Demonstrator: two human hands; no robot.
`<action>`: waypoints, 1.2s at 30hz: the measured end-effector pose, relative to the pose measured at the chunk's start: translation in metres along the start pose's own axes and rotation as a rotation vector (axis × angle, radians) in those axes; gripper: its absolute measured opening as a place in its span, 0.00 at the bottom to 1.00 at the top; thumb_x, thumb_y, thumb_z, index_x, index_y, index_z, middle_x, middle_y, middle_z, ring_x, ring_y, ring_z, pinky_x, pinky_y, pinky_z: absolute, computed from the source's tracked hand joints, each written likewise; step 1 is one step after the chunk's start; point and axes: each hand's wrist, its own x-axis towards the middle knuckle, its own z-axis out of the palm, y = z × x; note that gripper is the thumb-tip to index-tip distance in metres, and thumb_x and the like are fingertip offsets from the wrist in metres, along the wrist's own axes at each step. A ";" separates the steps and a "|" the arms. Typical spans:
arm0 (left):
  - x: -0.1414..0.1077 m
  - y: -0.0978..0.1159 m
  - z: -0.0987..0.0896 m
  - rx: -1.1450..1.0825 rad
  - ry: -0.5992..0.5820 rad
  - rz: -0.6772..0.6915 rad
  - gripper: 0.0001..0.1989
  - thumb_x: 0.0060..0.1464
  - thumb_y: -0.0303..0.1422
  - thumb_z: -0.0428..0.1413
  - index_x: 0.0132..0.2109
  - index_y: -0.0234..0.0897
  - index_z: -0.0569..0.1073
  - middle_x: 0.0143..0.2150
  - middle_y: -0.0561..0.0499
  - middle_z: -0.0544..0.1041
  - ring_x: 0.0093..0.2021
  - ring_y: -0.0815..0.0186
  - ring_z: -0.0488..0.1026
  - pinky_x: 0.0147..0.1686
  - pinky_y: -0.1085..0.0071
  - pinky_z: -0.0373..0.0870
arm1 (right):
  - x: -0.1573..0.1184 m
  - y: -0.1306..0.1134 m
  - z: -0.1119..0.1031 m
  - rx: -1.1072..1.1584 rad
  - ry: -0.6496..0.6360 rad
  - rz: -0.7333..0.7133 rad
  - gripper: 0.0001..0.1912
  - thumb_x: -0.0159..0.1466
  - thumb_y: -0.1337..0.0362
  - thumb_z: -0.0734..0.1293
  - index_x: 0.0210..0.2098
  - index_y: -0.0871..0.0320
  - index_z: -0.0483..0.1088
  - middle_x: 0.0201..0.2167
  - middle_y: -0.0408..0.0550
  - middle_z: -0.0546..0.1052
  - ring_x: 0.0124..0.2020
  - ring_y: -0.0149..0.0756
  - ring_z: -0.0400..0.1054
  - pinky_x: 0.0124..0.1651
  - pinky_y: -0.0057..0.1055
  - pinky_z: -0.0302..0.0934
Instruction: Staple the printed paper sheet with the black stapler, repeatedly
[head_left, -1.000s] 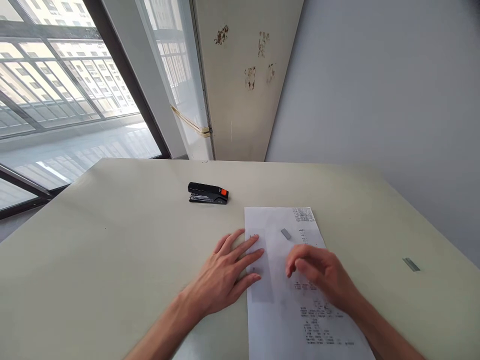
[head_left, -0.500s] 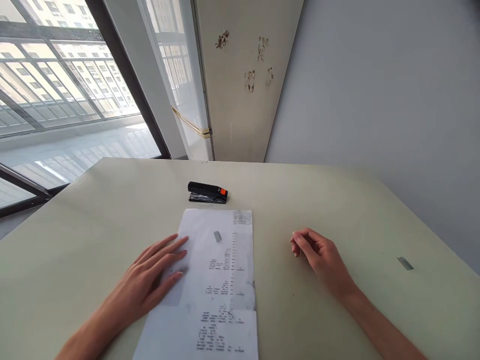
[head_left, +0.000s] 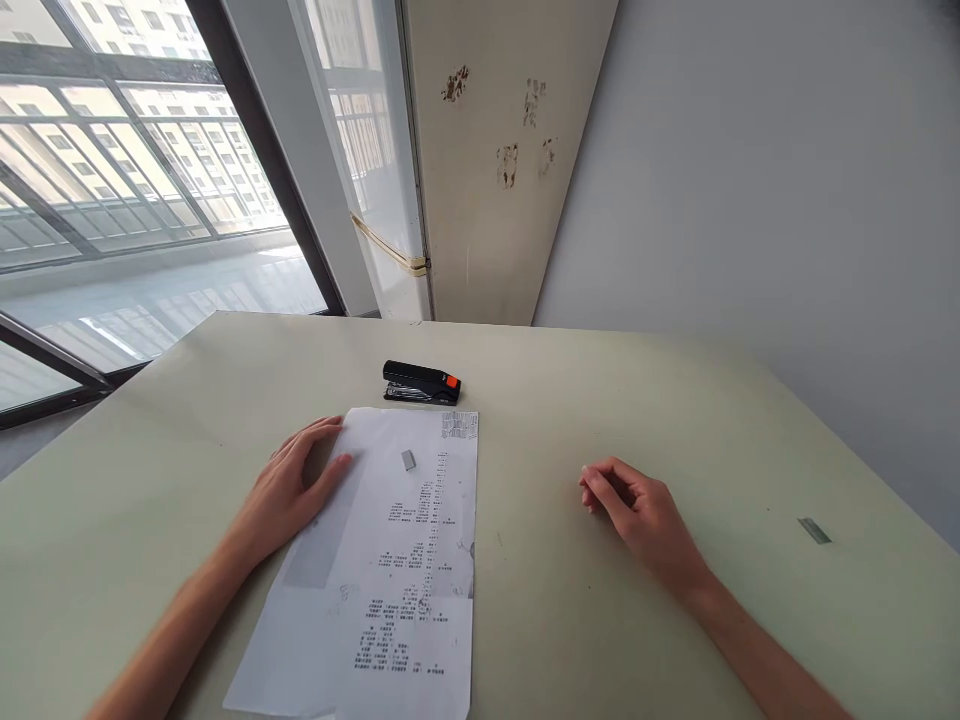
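A printed sheet of paper [head_left: 315,640] lies lengthwise on the table, its text upside down to me. My left hand [head_left: 289,495] rests at its upper left edge, the thumb spread away from the fingers and lying on the paper. A small grey block [head_left: 408,460], perhaps a piece of a staple strip, sits on the sheet. Just beyond the paper's far edge is a black stapler [head_left: 422,384] with an orange patch. To the right, my right hand [head_left: 637,510] rests on the tabletop, fingers curled and thumb against the forefinger; nothing shows in it.
Another short grey strip [head_left: 814,530] lies on the pale table [head_left: 555,640] at the far right. A grey wall [head_left: 750,180] stands along the right side, a stained panel [head_left: 480,240] behind the table, and a window [head_left: 135,170] at the left.
My left hand has moved left and away from me, and the paper with the grey block has shifted left and turned slightly. My right hand stays in place. The view has shifted slightly.
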 end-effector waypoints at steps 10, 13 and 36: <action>0.051 -0.001 0.017 0.041 0.037 -0.005 0.32 0.62 0.54 0.52 0.66 0.42 0.66 0.70 0.45 0.70 0.71 0.48 0.63 0.72 0.48 0.54 | 0.002 0.001 -0.001 -0.029 -0.009 0.003 0.23 0.71 0.43 0.64 0.31 0.53 0.72 0.29 0.45 0.77 0.31 0.36 0.70 0.34 0.30 0.63; 0.047 -0.001 0.019 0.068 0.037 0.021 0.30 0.65 0.53 0.49 0.66 0.42 0.66 0.70 0.45 0.69 0.72 0.49 0.61 0.71 0.48 0.55 | 0.002 0.002 0.000 -0.036 -0.012 0.011 0.23 0.71 0.43 0.64 0.30 0.53 0.72 0.29 0.45 0.77 0.31 0.37 0.70 0.33 0.30 0.63; 0.041 0.006 0.017 0.092 0.042 0.059 0.26 0.67 0.51 0.46 0.64 0.42 0.67 0.70 0.45 0.70 0.72 0.49 0.63 0.70 0.48 0.57 | 0.000 0.000 0.001 -0.135 -0.019 -0.040 0.23 0.72 0.43 0.62 0.31 0.53 0.73 0.28 0.45 0.77 0.26 0.36 0.66 0.27 0.31 0.57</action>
